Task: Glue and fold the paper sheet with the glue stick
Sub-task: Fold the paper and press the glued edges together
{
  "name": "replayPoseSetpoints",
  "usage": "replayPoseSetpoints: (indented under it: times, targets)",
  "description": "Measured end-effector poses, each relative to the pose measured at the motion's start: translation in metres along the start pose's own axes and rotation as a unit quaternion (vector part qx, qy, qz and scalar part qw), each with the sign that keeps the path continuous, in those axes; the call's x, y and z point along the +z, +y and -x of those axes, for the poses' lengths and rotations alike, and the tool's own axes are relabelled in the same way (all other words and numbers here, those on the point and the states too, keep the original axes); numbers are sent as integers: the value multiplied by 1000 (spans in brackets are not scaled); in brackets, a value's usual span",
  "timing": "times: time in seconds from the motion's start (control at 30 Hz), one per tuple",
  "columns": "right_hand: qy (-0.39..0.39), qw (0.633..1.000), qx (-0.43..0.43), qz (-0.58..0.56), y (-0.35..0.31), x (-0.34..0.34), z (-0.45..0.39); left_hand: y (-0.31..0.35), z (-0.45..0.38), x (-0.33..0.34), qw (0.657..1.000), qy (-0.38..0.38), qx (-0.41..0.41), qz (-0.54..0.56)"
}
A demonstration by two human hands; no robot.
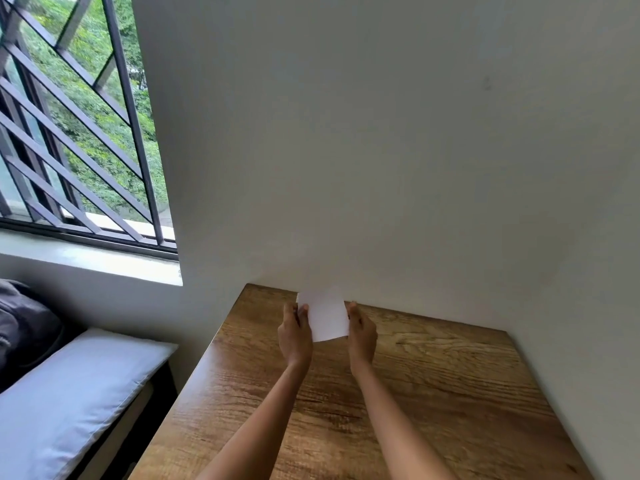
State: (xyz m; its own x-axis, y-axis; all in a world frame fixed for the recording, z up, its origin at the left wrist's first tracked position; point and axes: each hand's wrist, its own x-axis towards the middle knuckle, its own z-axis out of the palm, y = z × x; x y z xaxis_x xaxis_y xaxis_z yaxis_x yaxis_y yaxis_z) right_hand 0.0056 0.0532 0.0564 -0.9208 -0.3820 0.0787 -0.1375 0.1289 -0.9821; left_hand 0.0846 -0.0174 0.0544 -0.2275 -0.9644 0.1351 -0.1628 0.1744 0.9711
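Note:
A small white paper sheet [325, 317] is held up above the far part of the wooden table [433, 393], close to the wall. My left hand [295, 336] grips its left edge with thumb and fingers. On the opposite side my right hand [362, 334] pinches the right edge. The sheet looks flat and slightly tilted. No glue stick shows anywhere in view.
A plain white wall [398, 150] rises right behind the table. To the left stand a barred window [76, 126] and a bed with a pale pillow [72, 403]. The table's left edge runs diagonally beside the bed.

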Motion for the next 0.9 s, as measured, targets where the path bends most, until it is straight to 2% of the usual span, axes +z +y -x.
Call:
replayPoseSetpoints:
  times: [0.17, 0.3, 0.47, 0.63, 0.9]
  targets:
    - [-169, 986, 7, 16, -1, 3, 3, 2, 0, -2, 1000, -6, 20, -6]
    - [-156, 988, 1, 8, 3, -3, 8, -1, -1, -11, 1000, 7, 2, -1]
    - [-147, 987, 14, -55, -1, -4, 22, -1, 4, -19, 1000, 13, -7, 16]
    - [-156, 986, 24, -45, 3, 3, 41, 1, 8, -26, 999, 13, -7, 31]
    - [-107, 990, 38, -84, 0, -7, 53, -7, 12, -39, 999, -22, -1, 29]
